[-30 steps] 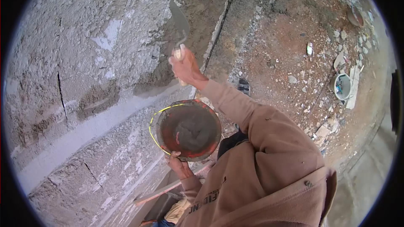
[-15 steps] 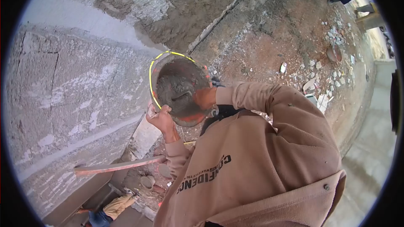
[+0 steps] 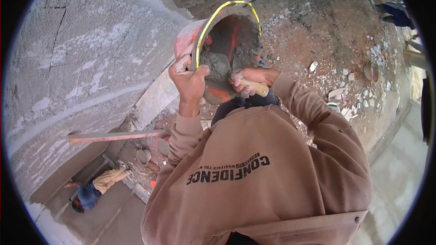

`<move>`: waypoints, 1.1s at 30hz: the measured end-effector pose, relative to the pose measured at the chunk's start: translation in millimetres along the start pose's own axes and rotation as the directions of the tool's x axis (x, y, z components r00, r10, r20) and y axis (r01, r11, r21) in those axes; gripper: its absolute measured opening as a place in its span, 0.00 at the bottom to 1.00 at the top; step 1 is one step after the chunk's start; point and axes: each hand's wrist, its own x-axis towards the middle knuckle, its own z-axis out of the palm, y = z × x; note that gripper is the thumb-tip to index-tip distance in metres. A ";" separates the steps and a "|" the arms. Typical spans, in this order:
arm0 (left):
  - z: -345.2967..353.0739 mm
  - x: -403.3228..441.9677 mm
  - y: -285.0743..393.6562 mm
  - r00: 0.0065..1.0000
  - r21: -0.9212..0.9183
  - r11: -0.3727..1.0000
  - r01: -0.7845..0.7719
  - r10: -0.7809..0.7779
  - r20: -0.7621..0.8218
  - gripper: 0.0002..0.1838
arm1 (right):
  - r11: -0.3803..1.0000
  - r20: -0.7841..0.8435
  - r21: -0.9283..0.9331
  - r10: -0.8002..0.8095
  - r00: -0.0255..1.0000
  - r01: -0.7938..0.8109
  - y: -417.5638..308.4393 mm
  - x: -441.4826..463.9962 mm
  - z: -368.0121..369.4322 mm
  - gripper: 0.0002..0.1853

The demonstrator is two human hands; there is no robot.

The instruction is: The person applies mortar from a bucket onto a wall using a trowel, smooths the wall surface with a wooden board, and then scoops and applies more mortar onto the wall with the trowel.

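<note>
A bucket (image 3: 187,38) with a yellow handle is tilted in front of me, its mouth toward me and wet grey mortar (image 3: 243,34) inside. My left hand (image 3: 188,78) is closed on the rim at its left side. In my right hand (image 3: 247,81) is the wooden handle of a trowel (image 3: 256,87); the blade reaches into the mortar and is partly covered by it. Rough plastered wall (image 3: 91,41) rises to the left of the bucket.
A long wooden board (image 3: 118,136) juts out at lower left. Below it a person (image 3: 93,190) is at work. Rubble and a round pan (image 3: 371,71) lie on the ground at right; another person's legs (image 3: 394,13) show at upper right.
The trowel has come down from the wall into the bucket. The bucket has moved up and right in view and tilted more, with my left hand still on its rim.
</note>
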 end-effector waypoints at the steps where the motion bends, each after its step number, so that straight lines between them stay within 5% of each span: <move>1: 0.9 8.1 -17.2 1.000 0.019 1.000 0.024 -0.024 -0.003 0.23 | 0.999 0.035 0.033 -0.004 0.999 0.003 -4.8 -9.1 8.5 0.05; 7: 26.2 55.9 -56.8 0.945 -0.146 0.953 0.267 -0.289 -0.155 0.33 | 0.946 0.201 0.307 -0.171 0.965 0.103 -27.0 -34.3 -18.6 0.06; 13: 56.4 112.2 -85.8 0.907 -0.283 0.913 0.293 -0.359 -0.220 0.31 | 0.854 0.118 0.360 -0.442 0.889 0.376 -81.0 -97.6 -36.9 0.08; 15: 59.6 127.1 -96.4 0.897 -0.287 0.905 0.314 -0.382 -0.221 0.40 | 0.761 0.074 0.395 -0.584 0.808 0.514 -98.7 -116.8 -51.9 0.10; 18: 47.9 136.5 -110.3 0.858 -0.298 0.874 0.384 -0.457 -0.234 0.44 | 0.581 -0.120 0.295 -0.765 0.633 0.759 -128.0 -155.4 -61.3 0.10; 22: 35.8 134.4 -107.2 0.812 -0.266 0.874 0.406 -0.478 -0.333 0.44 | 0.191 -0.415 0.100 -0.884 0.215 0.976 -168.7 -180.9 -83.0 0.10; 25: 18.1 121.5 -107.7 0.760 -0.142 0.883 0.447 -0.459 -0.459 0.43 | -0.096 -0.588 -0.103 -0.797 -0.138 0.990 -208.9 -185.6 -102.6 0.11; 29: -0.5 98.4 -106.7 0.658 -0.030 0.856 0.515 -0.418 -0.626 0.44 | -0.315 -0.645 -0.395 -0.574 -0.504 0.863 -280.8 -158.4 -157.8 0.10; 33: 4.3 73.1 -99.7 0.650 -0.105 0.883 0.458 -0.413 -0.637 0.41 | -0.215 -0.807 -0.469 -0.290 -0.514 0.857 -394.2 -73.3 -255.7 0.12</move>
